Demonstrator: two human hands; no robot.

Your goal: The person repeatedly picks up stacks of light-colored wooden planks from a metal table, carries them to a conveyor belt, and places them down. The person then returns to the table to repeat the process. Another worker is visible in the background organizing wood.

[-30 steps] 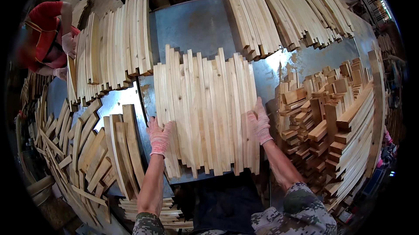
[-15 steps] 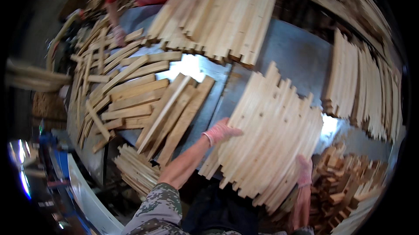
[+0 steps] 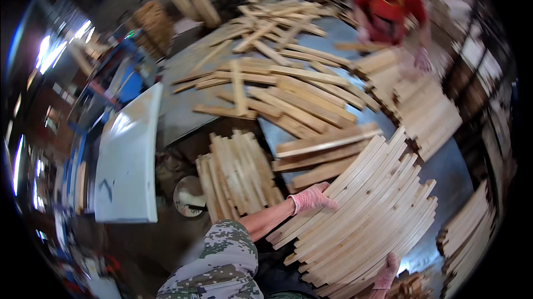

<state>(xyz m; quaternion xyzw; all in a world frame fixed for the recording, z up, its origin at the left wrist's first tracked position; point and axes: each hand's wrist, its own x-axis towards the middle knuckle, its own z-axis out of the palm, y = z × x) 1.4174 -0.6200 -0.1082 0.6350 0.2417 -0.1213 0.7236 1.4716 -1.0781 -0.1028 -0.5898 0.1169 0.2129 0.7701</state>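
A wide row of pale wooden slats (image 3: 369, 210), laid side by side with uneven ends, spans the space between my hands in front of my body. My left hand (image 3: 312, 199), in a pink-and-white knit glove, grips the row's left edge with its thumb over the top and the other fingers mostly hidden. Against the opposite edge, low on the right, my gloved right hand (image 3: 387, 272) presses inward. The row overhangs the near side of the metal table; what bears it from below is hidden.
Loose wooden strips (image 3: 311, 105) are heaped across the metal table (image 3: 194, 99). Beyond, a co-worker in red (image 3: 388, 8) handles another row of slats (image 3: 416, 102). A stack of slats (image 3: 239, 171) stands left of my arm, near a pale panel (image 3: 130, 160). More slats (image 3: 466, 227) lie right.
My view has swung left, so the table and co-worker appear farther right and the pale panel shows fully. Both hands keep hold of the row of slats.
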